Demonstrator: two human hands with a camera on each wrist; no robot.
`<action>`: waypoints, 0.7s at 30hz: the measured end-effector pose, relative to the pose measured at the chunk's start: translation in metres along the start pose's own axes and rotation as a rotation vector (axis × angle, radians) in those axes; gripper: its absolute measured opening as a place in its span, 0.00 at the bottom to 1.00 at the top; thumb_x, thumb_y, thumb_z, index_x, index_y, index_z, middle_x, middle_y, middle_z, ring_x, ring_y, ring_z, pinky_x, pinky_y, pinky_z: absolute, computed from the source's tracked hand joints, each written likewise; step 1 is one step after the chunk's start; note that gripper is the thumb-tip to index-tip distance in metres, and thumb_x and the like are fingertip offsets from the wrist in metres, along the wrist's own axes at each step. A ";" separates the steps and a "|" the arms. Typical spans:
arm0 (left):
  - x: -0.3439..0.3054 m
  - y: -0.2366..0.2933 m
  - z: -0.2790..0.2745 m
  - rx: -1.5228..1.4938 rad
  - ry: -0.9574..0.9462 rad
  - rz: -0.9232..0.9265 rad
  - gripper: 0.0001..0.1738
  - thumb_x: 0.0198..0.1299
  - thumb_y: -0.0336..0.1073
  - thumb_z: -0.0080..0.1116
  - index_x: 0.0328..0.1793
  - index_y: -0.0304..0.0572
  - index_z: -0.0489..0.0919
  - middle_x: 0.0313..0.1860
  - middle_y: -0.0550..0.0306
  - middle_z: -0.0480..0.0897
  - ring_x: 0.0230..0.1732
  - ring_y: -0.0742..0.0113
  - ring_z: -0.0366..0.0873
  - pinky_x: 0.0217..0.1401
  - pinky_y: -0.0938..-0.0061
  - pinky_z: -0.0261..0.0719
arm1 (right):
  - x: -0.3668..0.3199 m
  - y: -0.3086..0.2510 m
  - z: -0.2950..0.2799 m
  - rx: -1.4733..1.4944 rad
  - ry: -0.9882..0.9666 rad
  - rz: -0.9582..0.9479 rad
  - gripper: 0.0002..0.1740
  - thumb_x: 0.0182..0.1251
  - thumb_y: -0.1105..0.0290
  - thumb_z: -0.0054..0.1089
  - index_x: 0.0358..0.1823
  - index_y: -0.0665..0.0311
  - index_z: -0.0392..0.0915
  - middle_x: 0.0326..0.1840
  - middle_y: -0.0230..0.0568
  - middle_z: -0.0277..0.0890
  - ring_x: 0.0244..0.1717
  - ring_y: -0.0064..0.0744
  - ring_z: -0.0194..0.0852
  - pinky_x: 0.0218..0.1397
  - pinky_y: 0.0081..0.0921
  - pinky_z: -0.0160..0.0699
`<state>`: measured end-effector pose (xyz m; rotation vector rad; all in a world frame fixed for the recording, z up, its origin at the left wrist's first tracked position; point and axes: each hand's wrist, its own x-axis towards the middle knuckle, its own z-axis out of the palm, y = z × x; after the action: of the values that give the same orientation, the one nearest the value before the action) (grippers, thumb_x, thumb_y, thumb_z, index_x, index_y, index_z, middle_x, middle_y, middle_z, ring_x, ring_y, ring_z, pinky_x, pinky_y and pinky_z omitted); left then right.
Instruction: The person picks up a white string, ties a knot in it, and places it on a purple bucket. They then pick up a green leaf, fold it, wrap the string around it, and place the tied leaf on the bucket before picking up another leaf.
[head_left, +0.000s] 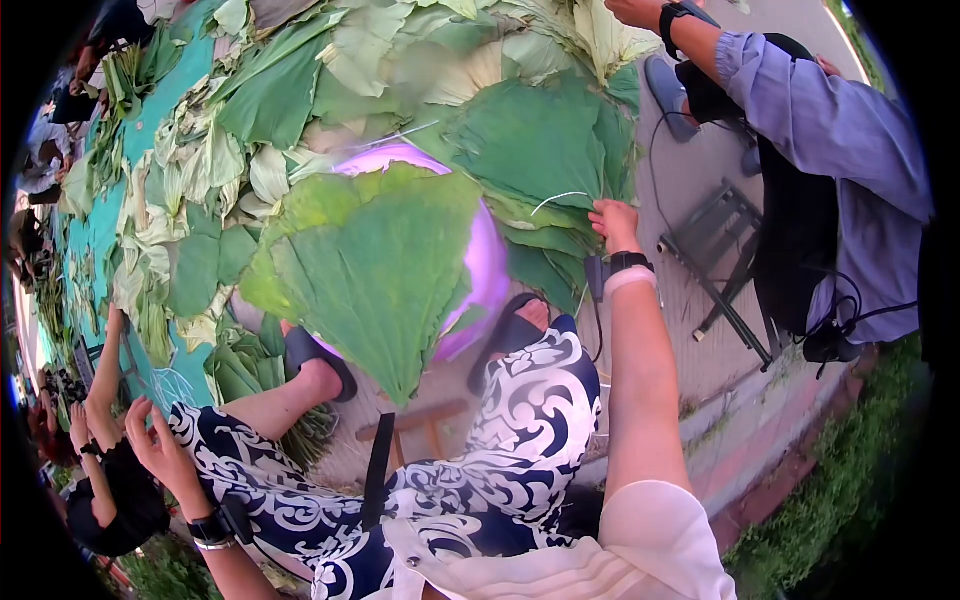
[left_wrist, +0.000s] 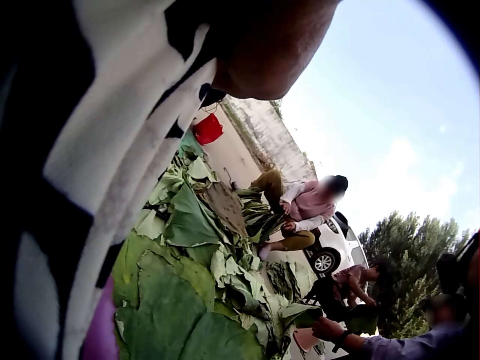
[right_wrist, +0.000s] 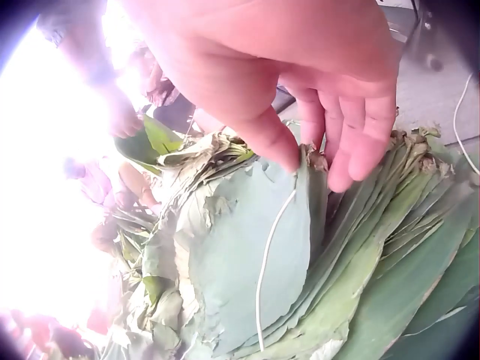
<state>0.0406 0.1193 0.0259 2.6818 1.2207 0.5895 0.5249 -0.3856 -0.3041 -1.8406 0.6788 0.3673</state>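
A folded green leaf (head_left: 370,260), pointed end toward the body, lies over a purple round object (head_left: 487,255) between the person's feet. At the right, the right hand (head_left: 615,224) reaches to a pile of dark green leaves (head_left: 530,135). In the right wrist view the right hand (right_wrist: 300,82) pinches the gathered tip of a leaf (right_wrist: 255,247) between thumb and fingers, a thin white string (right_wrist: 268,262) hanging beside it. The left hand (head_left: 162,458) is raised near the left knee, fingers loosely bent and holding nothing.
Pale, dried leaves (head_left: 200,150) spread across a teal sheet (head_left: 110,215). A folding stool (head_left: 720,250) stands at the right beside a person in a grey-blue sleeve (head_left: 820,120). The left wrist view shows a seated person (left_wrist: 311,202) and a white car (left_wrist: 337,251).
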 end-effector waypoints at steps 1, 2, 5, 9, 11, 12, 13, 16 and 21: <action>0.000 0.000 0.000 -0.008 0.005 0.003 0.09 0.68 0.31 0.53 0.49 0.34 0.77 0.54 0.54 0.79 0.50 0.66 0.75 0.47 0.76 0.71 | -0.004 -0.005 0.002 0.135 -0.021 0.050 0.15 0.57 0.75 0.64 0.47 0.69 0.77 0.36 0.43 0.81 0.36 0.32 0.84 0.32 0.25 0.80; -0.001 -0.001 0.001 -0.013 0.011 0.006 0.09 0.68 0.31 0.53 0.49 0.34 0.77 0.55 0.54 0.79 0.50 0.65 0.75 0.47 0.76 0.71 | -0.007 -0.010 0.003 0.158 -0.038 0.055 0.16 0.58 0.75 0.64 0.48 0.70 0.76 0.38 0.43 0.80 0.36 0.33 0.84 0.32 0.26 0.81; -0.001 -0.003 -0.002 -0.007 0.013 0.016 0.09 0.67 0.31 0.53 0.49 0.34 0.77 0.55 0.53 0.79 0.52 0.64 0.75 0.47 0.75 0.72 | -0.013 -0.021 0.005 0.251 -0.095 0.079 0.16 0.59 0.75 0.62 0.49 0.71 0.74 0.41 0.42 0.79 0.35 0.34 0.83 0.33 0.27 0.82; -0.002 -0.001 -0.002 -0.038 0.022 0.013 0.09 0.67 0.30 0.53 0.49 0.34 0.77 0.54 0.53 0.79 0.52 0.63 0.76 0.48 0.73 0.73 | -0.031 -0.057 0.005 0.416 -0.206 0.052 0.13 0.60 0.75 0.62 0.45 0.71 0.75 0.40 0.43 0.78 0.36 0.35 0.83 0.35 0.27 0.82; -0.003 0.000 -0.003 -0.063 0.026 0.008 0.09 0.67 0.30 0.52 0.49 0.34 0.77 0.54 0.53 0.79 0.52 0.62 0.76 0.48 0.73 0.73 | -0.044 -0.078 0.003 0.482 -0.268 0.018 0.12 0.60 0.75 0.62 0.44 0.70 0.75 0.40 0.43 0.78 0.38 0.36 0.82 0.37 0.28 0.82; -0.003 0.001 -0.003 -0.064 0.028 0.005 0.09 0.67 0.30 0.52 0.49 0.34 0.77 0.54 0.53 0.79 0.52 0.62 0.76 0.48 0.73 0.73 | -0.048 -0.089 0.002 0.513 -0.297 0.007 0.11 0.61 0.75 0.62 0.44 0.69 0.75 0.40 0.43 0.78 0.39 0.36 0.82 0.38 0.28 0.82; -0.003 0.004 -0.004 -0.066 0.029 0.003 0.09 0.67 0.30 0.52 0.49 0.35 0.77 0.54 0.53 0.79 0.52 0.62 0.76 0.48 0.73 0.73 | -0.053 -0.099 0.001 0.544 -0.326 -0.005 0.11 0.61 0.75 0.62 0.43 0.69 0.75 0.40 0.43 0.78 0.40 0.37 0.82 0.39 0.29 0.82; -0.004 0.000 -0.004 -0.084 0.041 0.009 0.09 0.67 0.29 0.53 0.50 0.35 0.77 0.54 0.53 0.79 0.52 0.63 0.76 0.47 0.74 0.74 | -0.064 -0.125 0.001 0.578 -0.367 -0.041 0.10 0.62 0.74 0.62 0.43 0.68 0.75 0.41 0.43 0.78 0.42 0.37 0.82 0.43 0.30 0.82; -0.005 0.003 -0.007 -0.112 0.058 0.010 0.08 0.66 0.28 0.54 0.50 0.36 0.77 0.54 0.52 0.78 0.52 0.62 0.77 0.46 0.74 0.76 | -0.093 -0.166 -0.002 0.710 -0.454 -0.111 0.10 0.63 0.73 0.62 0.43 0.68 0.74 0.42 0.41 0.77 0.45 0.37 0.81 0.46 0.31 0.80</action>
<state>0.0366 0.1133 0.0321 2.5964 1.1526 0.7203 0.5527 -0.3206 -0.1274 -1.0613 0.3236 0.3901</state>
